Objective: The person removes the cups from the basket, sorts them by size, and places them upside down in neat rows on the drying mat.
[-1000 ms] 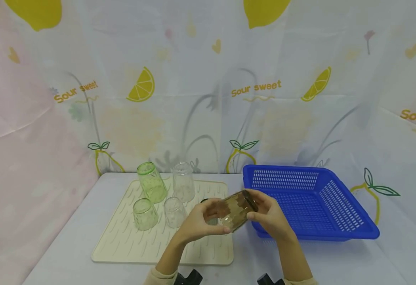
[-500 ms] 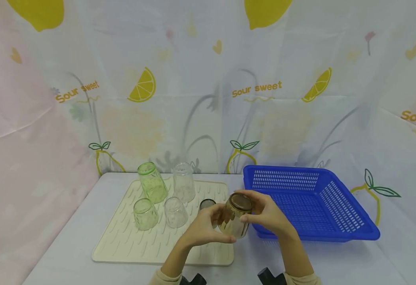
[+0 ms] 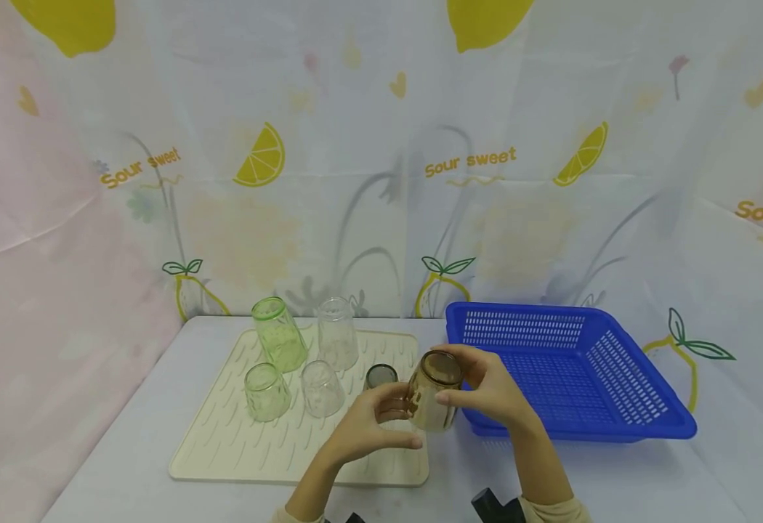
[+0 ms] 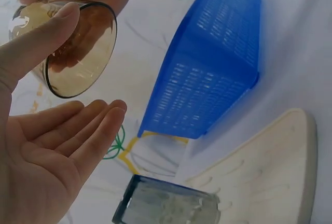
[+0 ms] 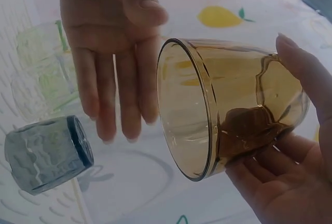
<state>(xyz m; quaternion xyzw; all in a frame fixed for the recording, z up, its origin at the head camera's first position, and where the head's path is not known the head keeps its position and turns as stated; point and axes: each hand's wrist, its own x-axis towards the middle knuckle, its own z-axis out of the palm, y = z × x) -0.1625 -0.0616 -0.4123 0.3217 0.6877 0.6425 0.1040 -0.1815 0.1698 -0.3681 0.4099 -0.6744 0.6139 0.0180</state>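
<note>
My right hand (image 3: 495, 388) grips an amber drinking glass (image 3: 435, 412) near its base, thumb on one side and fingers on the other. The glass is upside down, its wide mouth facing down, in the air by the mat's right edge. Beside it, my left hand (image 3: 370, 428) has its fingers extended and thumb spread; in the right wrist view the left palm (image 5: 111, 32) faces the camera and holds nothing. Just behind the left hand stands a grey-blue glass (image 3: 381, 375) on the cream drying mat (image 3: 224, 454), its lower part hidden in the head view.
Left on the mat stand a tall green glass (image 3: 281, 341), a tall clear glass (image 3: 337, 338), a short green glass (image 3: 267, 396) and a short clear glass (image 3: 322, 392). At right sits a blue plastic basket (image 3: 617, 434). A lemon-print curtain (image 3: 355, 218) hangs behind the table.
The amber glass has turned from tilted sideways to base-up. My left hand has let go of it and its fingers have spread, while the right hand keeps its grip.
</note>
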